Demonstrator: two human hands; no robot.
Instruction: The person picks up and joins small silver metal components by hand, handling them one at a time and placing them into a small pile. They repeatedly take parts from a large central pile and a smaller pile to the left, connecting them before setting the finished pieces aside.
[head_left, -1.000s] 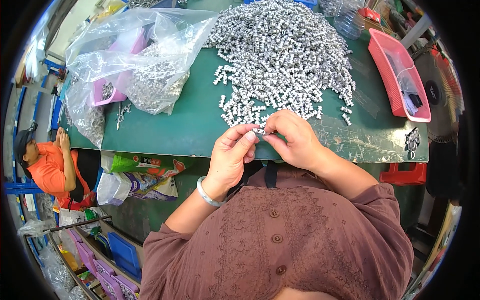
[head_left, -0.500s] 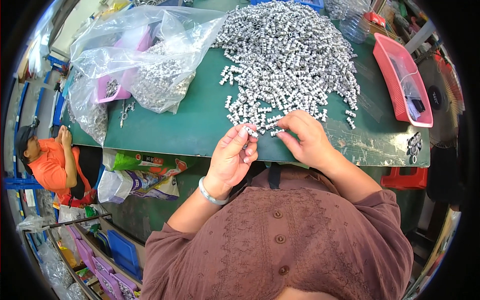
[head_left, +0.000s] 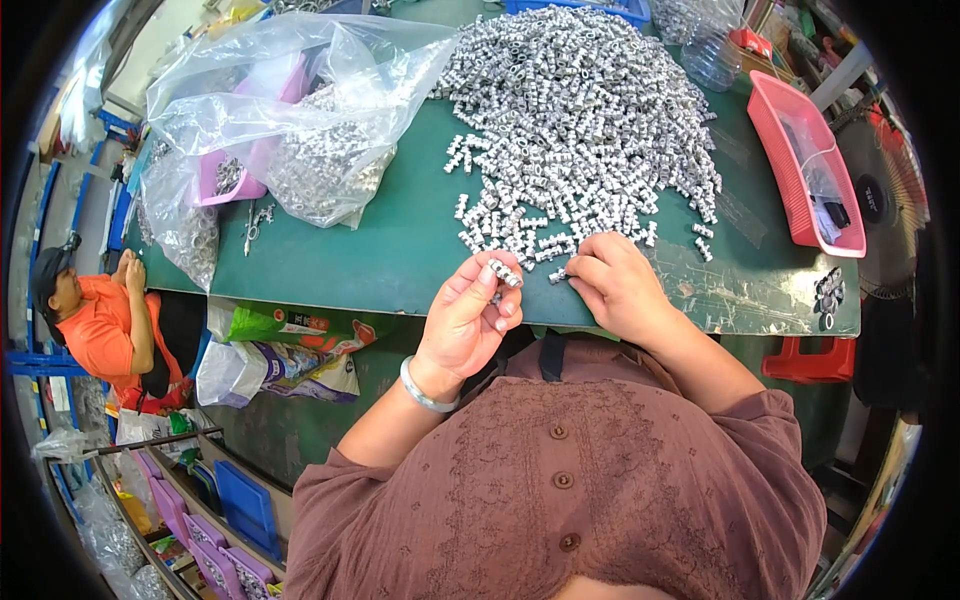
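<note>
A large heap of small silver metal parts (head_left: 575, 130) covers the middle of the green table (head_left: 400, 250). My left hand (head_left: 468, 320), with a silver bangle at the wrist, is raised at the table's near edge and pinches one small silver part (head_left: 503, 274) between thumb and fingertips. My right hand (head_left: 615, 285) rests on the near fringe of the heap, its fingertips closed on another small silver part (head_left: 557, 275). The two hands are a little apart.
A clear plastic bag (head_left: 290, 120) with more silver parts and a pink tray lies at the table's left. A red tray (head_left: 800, 160) sits at the right. A person in an orange shirt (head_left: 100, 325) sits at far left. Bags and blue bins lie below the table.
My hands were together at the heap's edge; they have come apart. My left hand has lifted back toward me with a part, and my right hand stays at the heap.
</note>
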